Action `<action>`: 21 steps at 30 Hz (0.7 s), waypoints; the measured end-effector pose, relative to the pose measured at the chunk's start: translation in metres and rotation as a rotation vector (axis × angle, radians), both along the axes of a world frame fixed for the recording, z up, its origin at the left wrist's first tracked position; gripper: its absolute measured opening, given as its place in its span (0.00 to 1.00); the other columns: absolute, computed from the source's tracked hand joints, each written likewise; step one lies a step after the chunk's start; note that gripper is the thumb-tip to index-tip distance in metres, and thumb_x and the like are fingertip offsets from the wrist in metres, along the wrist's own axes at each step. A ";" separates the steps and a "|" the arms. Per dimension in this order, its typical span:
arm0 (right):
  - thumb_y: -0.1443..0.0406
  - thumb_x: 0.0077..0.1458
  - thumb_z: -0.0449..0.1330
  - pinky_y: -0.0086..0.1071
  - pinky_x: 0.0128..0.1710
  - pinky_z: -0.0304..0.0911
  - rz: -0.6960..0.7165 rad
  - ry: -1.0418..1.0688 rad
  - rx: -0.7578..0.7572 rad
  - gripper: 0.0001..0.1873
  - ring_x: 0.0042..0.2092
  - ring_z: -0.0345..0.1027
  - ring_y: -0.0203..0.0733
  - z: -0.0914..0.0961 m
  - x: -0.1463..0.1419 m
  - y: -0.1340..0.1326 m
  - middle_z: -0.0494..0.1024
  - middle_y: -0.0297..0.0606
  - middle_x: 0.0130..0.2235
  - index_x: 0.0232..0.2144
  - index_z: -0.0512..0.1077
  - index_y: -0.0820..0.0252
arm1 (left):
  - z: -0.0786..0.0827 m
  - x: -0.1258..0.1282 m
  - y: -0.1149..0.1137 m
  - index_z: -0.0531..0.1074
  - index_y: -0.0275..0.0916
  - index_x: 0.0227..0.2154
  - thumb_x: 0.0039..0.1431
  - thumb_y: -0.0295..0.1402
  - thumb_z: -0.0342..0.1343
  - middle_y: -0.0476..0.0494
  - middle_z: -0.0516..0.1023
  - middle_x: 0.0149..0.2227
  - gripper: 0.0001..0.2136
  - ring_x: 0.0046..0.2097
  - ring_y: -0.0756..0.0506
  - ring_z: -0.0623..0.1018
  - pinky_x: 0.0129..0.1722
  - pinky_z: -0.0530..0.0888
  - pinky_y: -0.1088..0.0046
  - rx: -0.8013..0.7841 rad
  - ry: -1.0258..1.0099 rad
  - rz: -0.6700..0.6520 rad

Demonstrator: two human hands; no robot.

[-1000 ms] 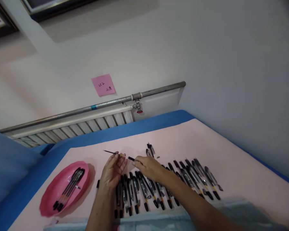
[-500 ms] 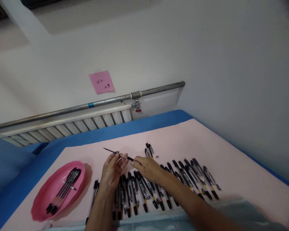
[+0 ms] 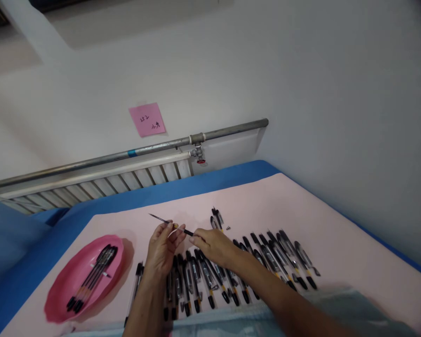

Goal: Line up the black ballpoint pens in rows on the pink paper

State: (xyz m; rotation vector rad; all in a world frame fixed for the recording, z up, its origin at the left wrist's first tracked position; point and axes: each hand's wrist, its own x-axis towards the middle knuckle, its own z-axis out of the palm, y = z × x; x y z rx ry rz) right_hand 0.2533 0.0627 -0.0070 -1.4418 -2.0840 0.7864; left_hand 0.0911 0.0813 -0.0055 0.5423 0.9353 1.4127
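My left hand [image 3: 163,245] pinches a thin dark pen refill [image 3: 158,217] between thumb and fingertips. Its fine end points up and left, and a small yellow spot shows at the fingers. My right hand [image 3: 214,245] is closed on a black-ended pen part [image 3: 188,232], in line with the refill. Fingers cover the join, so I cannot tell whether the two pieces are connected. Below both hands several black-capped clear pens [image 3: 205,274] lie side by side on a pink sheet [image 3: 154,206].
A pink scalloped bowl [image 3: 61,274] with several pens [image 3: 94,276] in it stands at left. More pens [image 3: 277,255] lie to the right, and a few [image 3: 216,217] beyond my right hand. A radiator [image 3: 136,180] and pipe [image 3: 231,129] run along the wall behind the blue table edge [image 3: 228,172].
The hands have barely moved. A little more of the yellow spot shows beside the left fingertips, and the right hand's grip looks the same.
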 end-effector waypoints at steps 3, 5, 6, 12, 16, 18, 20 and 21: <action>0.57 0.58 0.46 0.26 0.26 0.49 0.010 0.001 0.005 0.17 0.27 0.63 0.35 0.002 -0.001 -0.001 0.72 0.35 0.26 0.29 0.70 0.59 | 0.001 0.000 0.000 0.69 0.35 0.27 0.43 0.24 0.61 0.47 0.76 0.25 0.07 0.36 0.41 0.79 0.30 0.76 0.70 0.021 0.019 0.001; 0.57 0.58 0.45 0.26 0.27 0.50 0.003 -0.013 0.005 0.18 0.28 0.64 0.35 0.004 -0.002 -0.002 0.73 0.36 0.27 0.30 0.70 0.60 | 0.002 0.000 -0.001 0.68 0.35 0.26 0.42 0.25 0.62 0.48 0.76 0.25 0.08 0.36 0.40 0.79 0.31 0.76 0.70 0.029 0.024 0.001; 0.57 0.58 0.45 0.26 0.27 0.50 -0.002 -0.033 0.007 0.18 0.29 0.65 0.36 0.005 -0.002 -0.002 0.74 0.37 0.28 0.30 0.70 0.60 | 0.003 0.000 -0.001 0.68 0.35 0.26 0.42 0.25 0.62 0.48 0.75 0.25 0.08 0.36 0.40 0.79 0.31 0.76 0.70 0.030 0.025 0.002; 0.57 0.59 0.43 0.29 0.28 0.50 -0.053 -0.261 0.109 0.18 0.34 0.69 0.43 0.009 -0.005 -0.005 0.76 0.42 0.32 0.35 0.70 0.60 | 0.003 0.002 -0.002 0.68 0.35 0.27 0.42 0.26 0.63 0.48 0.75 0.25 0.09 0.35 0.41 0.79 0.30 0.76 0.70 0.037 0.058 0.028; 0.57 0.60 0.42 0.30 0.28 0.50 -0.067 -0.301 0.143 0.19 0.34 0.70 0.44 0.007 -0.007 -0.006 0.77 0.42 0.32 0.36 0.69 0.59 | 0.002 0.002 -0.002 0.68 0.36 0.27 0.42 0.27 0.62 0.49 0.75 0.25 0.09 0.35 0.42 0.79 0.31 0.76 0.70 0.045 0.055 0.026; 0.58 0.60 0.42 0.30 0.29 0.50 -0.070 -0.303 0.148 0.19 0.35 0.70 0.43 0.007 -0.008 -0.007 0.77 0.42 0.33 0.37 0.69 0.60 | 0.002 0.002 -0.002 0.68 0.36 0.27 0.42 0.27 0.62 0.49 0.75 0.25 0.09 0.35 0.42 0.79 0.31 0.75 0.71 0.039 0.050 0.026; 0.58 0.60 0.42 0.30 0.30 0.51 -0.072 -0.289 0.147 0.18 0.35 0.70 0.43 0.008 -0.009 -0.007 0.77 0.42 0.33 0.37 0.69 0.60 | 0.001 0.002 -0.002 0.68 0.36 0.27 0.42 0.27 0.63 0.50 0.74 0.25 0.09 0.34 0.43 0.79 0.30 0.75 0.72 0.044 0.057 0.036; 0.58 0.60 0.43 0.29 0.30 0.51 -0.067 -0.270 0.143 0.18 0.34 0.69 0.42 0.009 -0.009 -0.007 0.77 0.42 0.33 0.37 0.70 0.60 | 0.001 0.003 -0.002 0.68 0.36 0.28 0.41 0.28 0.63 0.50 0.74 0.24 0.10 0.34 0.44 0.79 0.30 0.75 0.73 0.053 0.066 0.044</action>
